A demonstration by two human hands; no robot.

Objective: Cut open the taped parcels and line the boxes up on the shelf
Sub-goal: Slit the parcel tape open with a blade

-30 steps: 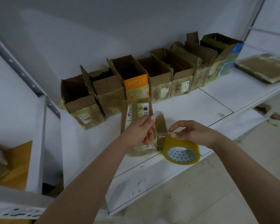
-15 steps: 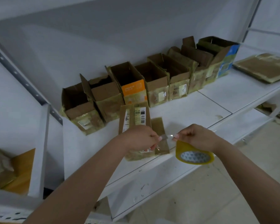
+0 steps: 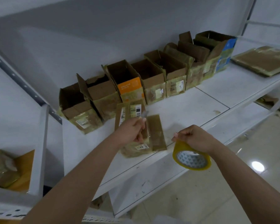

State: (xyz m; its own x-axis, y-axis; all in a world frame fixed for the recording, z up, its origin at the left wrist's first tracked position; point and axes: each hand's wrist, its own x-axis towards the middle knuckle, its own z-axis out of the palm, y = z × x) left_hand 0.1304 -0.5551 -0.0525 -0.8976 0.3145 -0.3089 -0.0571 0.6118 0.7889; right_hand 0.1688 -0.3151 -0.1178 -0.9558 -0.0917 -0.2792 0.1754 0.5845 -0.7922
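At far left, on a lower ledge, a taped parcel (image 3: 2,168) sits beside a yellow-brown sheet of card (image 3: 23,172). A white upright (image 3: 43,151) separates that corner from the main white shelf (image 3: 208,109).

Along the back of the shelf stands a row of opened cardboard boxes (image 3: 145,78), flaps up, touching side by side and running from lower left to upper right. One near the middle has an orange front (image 3: 129,86); the last on the right has a blue side (image 3: 226,54).

In front of the row, near the shelf's front edge, stands one more box (image 3: 136,147), its flaps raised and a barcode label on the back flap. The person's left hand (image 3: 129,132) is over this box, fingers (image 3: 140,125) curled and pinching a small pale piece, perhaps a blade or a tape end; I cannot tell which.

Just to the right, the right hand (image 3: 194,139) holds a roll of yellow tape (image 3: 191,157) off the shelf edge, above the floor, its fingers (image 3: 176,136) pressed together on the roll's rim.

At far right on the shelf lies a flat taped parcel (image 3: 263,60), well apart from the row. Below, scraps of cardboard (image 3: 268,100) lie on a lower shelf.
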